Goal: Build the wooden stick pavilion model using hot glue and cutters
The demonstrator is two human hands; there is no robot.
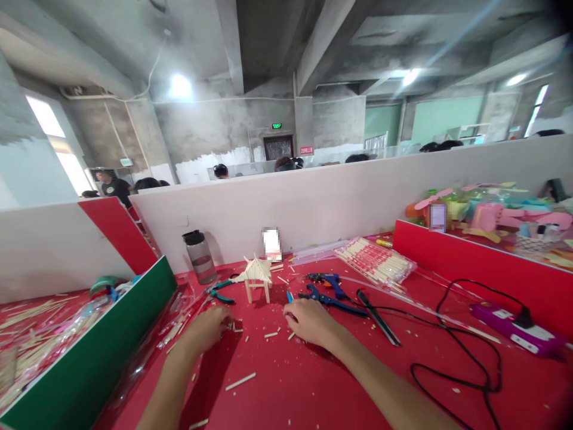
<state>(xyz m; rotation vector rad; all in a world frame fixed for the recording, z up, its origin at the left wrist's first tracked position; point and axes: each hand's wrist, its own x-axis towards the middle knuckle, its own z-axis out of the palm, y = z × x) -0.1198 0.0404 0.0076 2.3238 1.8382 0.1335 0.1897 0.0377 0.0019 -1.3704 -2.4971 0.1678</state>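
A small pavilion of pale wooden sticks (257,279) stands upright on the red table (277,394), with a pitched roof on thin legs. To its lower left, my left hand (213,327) rests low over the table by short stick pieces, fingers curled; what they hold, if anything, is too small to name. On the other side my right hand (307,321) has its fingers bent around the lower end of a blue pen-like tool (289,297). Green-handled pliers (222,297) lie beyond my left hand. Blue-handled cutters (333,301) and a blue glue gun (329,282) lie beyond my right hand.
A dark bottle (200,258) and a bright phone (271,243) stand by the white partition (340,197). Bundled sticks (376,263), a black cutter knife (378,318), cables and a purple power strip (517,327) lie right. Green (98,352) and red (483,269) dividers flank the table.
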